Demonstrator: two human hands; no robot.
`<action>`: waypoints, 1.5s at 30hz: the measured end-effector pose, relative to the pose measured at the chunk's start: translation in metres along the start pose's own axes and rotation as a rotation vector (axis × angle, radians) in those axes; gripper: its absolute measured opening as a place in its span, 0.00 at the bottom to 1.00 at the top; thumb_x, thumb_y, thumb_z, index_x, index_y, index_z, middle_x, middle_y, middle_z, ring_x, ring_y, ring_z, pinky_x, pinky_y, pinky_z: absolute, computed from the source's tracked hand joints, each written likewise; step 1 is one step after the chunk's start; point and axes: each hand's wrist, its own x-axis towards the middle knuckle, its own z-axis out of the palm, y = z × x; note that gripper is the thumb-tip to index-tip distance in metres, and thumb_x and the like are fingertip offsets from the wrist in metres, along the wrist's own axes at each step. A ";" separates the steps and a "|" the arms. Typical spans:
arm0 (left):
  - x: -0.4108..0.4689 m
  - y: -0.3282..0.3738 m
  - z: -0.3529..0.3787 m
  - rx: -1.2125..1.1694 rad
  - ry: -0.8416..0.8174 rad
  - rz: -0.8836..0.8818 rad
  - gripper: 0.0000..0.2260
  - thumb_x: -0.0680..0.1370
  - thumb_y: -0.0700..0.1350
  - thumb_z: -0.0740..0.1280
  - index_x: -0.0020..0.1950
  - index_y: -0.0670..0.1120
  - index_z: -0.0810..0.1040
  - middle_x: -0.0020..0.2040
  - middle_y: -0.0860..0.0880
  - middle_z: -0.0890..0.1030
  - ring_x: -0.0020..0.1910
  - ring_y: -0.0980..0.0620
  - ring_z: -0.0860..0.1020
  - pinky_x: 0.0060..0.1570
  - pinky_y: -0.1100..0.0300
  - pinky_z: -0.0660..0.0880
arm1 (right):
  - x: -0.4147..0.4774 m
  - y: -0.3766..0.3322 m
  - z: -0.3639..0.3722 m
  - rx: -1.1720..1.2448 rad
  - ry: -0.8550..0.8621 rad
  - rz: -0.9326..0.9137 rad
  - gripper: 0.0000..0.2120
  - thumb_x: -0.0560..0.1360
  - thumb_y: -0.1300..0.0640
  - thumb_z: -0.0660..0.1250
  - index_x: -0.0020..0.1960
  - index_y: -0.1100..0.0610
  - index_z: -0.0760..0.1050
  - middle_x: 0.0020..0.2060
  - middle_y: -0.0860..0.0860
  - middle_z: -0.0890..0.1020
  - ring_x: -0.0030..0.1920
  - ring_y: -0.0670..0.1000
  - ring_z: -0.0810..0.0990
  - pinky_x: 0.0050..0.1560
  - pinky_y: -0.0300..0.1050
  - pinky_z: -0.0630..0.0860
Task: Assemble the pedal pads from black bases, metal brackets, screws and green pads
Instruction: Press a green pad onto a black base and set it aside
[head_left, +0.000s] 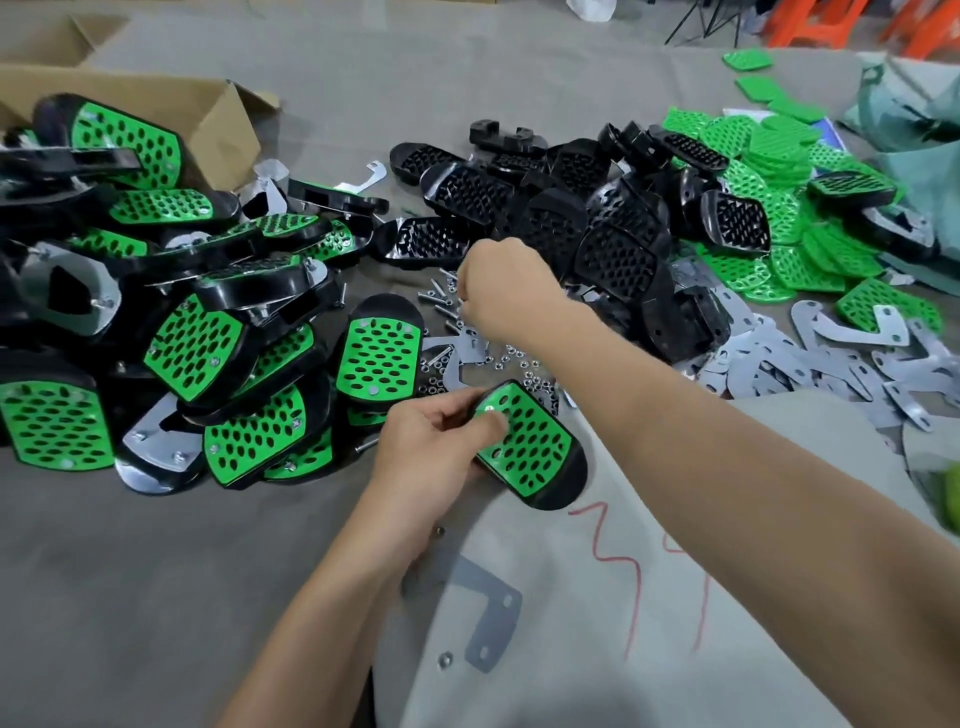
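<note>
A: Where is the piece being worked on?

B: Just below the middle of the tabletop (156, 571) – one pedal pad (530, 447), a green pad already seated on its black base. The left hand (436, 452) grips its 9 o'clock edge, thumb pressed on the green face near a screw head.

A: And the right hand (506, 291)?

B: Reaching out to 12 o'clock of that pad, knuckles up, fingers curled down into the loose screws (447, 299). Whether it pinches one I cannot tell – the fingertips are hidden.

A: What lies around?

B: Finished pedal pads (208, 338) are heaped at 9 o'clock, in front of an open cardboard box (156, 109). Bare black bases (571, 223) are piled at 1 o'clock, loose green pads (779, 208) at 2 o'clock, flat metal brackets (831, 364) at 3 o'clock. Small nuts (519, 364) are scattered between the two hands. A single bracket (488, 613) lies at 6 o'clock beside the left forearm.

A: Any writing?

B: Only a red scrawl (613, 545) on the pale cloth at 5 o'clock – zigzag strokes, partly under the right arm, not readable.
</note>
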 end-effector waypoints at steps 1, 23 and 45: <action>0.000 0.001 -0.002 0.008 -0.032 -0.022 0.11 0.77 0.32 0.70 0.53 0.45 0.87 0.50 0.44 0.87 0.54 0.41 0.85 0.59 0.39 0.80 | 0.004 -0.002 0.004 -0.025 0.022 -0.001 0.03 0.74 0.62 0.68 0.47 0.58 0.77 0.34 0.52 0.73 0.41 0.59 0.76 0.40 0.47 0.73; 0.003 -0.006 0.006 0.149 -0.165 0.028 0.52 0.62 0.27 0.75 0.77 0.61 0.63 0.52 0.41 0.84 0.46 0.46 0.84 0.47 0.49 0.82 | -0.170 0.060 -0.018 1.035 0.212 0.391 0.07 0.72 0.62 0.73 0.38 0.52 0.85 0.28 0.55 0.82 0.28 0.51 0.75 0.32 0.45 0.68; 0.002 -0.006 0.004 0.221 -0.205 0.158 0.35 0.67 0.23 0.73 0.66 0.55 0.81 0.55 0.43 0.85 0.49 0.49 0.83 0.50 0.52 0.82 | -0.204 0.050 -0.001 0.926 0.073 0.421 0.10 0.72 0.66 0.73 0.34 0.55 0.80 0.26 0.51 0.83 0.25 0.47 0.81 0.29 0.45 0.77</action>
